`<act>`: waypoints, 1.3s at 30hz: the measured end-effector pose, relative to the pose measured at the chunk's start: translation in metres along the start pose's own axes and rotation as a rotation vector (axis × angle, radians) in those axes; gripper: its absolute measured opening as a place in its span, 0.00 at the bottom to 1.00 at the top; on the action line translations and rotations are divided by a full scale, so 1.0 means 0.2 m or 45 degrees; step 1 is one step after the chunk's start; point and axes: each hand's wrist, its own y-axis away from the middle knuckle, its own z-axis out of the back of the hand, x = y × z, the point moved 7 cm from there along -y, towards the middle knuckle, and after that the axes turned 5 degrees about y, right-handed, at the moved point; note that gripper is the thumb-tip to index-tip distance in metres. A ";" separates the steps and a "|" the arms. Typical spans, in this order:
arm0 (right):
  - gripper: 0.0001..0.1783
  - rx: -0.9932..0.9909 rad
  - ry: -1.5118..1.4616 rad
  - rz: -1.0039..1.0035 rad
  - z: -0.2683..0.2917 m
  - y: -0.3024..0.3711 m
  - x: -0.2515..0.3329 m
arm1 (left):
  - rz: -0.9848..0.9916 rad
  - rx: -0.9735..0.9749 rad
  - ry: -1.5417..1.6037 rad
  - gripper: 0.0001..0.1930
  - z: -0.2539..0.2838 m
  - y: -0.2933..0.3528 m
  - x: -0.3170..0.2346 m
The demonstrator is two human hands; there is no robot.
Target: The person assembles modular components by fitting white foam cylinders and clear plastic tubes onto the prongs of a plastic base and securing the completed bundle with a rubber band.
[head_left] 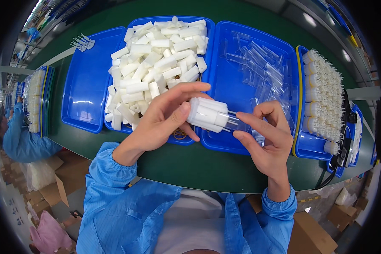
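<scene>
My left hand [158, 122] is closed around the round base of a bundle of white foam-like pieces [209, 115], tilted toward the right. Several thin pale rods stick out of the bundle's right end. A clear plastic tube [237, 124] lies along the bundle on that side. Its far end is pinched between the thumb and index finger of my right hand [273, 142]. Beyond my left hand, a blue tray is heaped with short white cylinders [156, 59]. Loose clear tubes [262, 63] lie in the blue tray past my right hand.
A blue tray [82, 101] at left carries a small group of white rodded pieces [83, 42]. Right of the tubes, finished-looking bundles [324, 97] stand packed in rows. Yellow rubber bands [179, 134] lie near my left hand. Another person's blue sleeve [27, 139] shows far left.
</scene>
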 end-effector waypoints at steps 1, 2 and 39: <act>0.23 0.005 -0.002 0.002 0.00 0.00 0.01 | 0.022 0.022 0.035 0.25 -0.02 0.00 0.01; 0.23 0.012 0.011 0.014 -0.01 0.00 0.02 | 0.044 0.045 0.070 0.24 -0.03 0.00 0.03; 0.18 0.047 -0.095 -0.295 0.02 -0.15 -0.02 | -0.113 -0.223 0.002 0.18 -0.02 0.02 -0.03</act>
